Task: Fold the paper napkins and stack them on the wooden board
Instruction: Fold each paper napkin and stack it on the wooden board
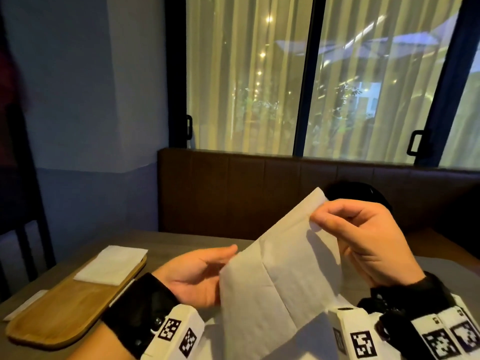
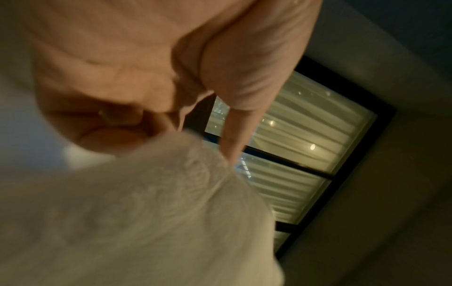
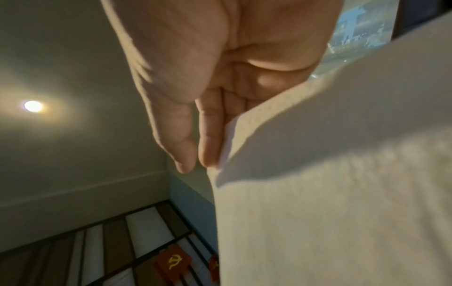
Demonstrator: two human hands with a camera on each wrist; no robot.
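A large white paper napkin (image 1: 280, 268) hangs unfolded in the air above the table, creased down its middle. My left hand (image 1: 228, 255) holds its left edge, thumb in front and fingers hidden behind the sheet. My right hand (image 1: 315, 219) pinches the upper edge near the top corner. In the left wrist view the left hand (image 2: 171, 131) curls onto the napkin (image 2: 146, 222). In the right wrist view the right hand (image 3: 195, 164) has the napkin (image 3: 330, 193) against its fingers. A wooden board (image 1: 59, 313) lies at the left with one folded napkin (image 1: 111, 266) on its far end.
Another white napkin (image 1: 24, 306) lies on the grey table (image 1: 168, 242) left of the board. More white paper (image 1: 259, 344) shows at the bottom edge between my wrists. A brown bench back (image 1: 259, 188) and curtained windows stand behind, with a black object (image 1: 348, 192) behind my right hand.
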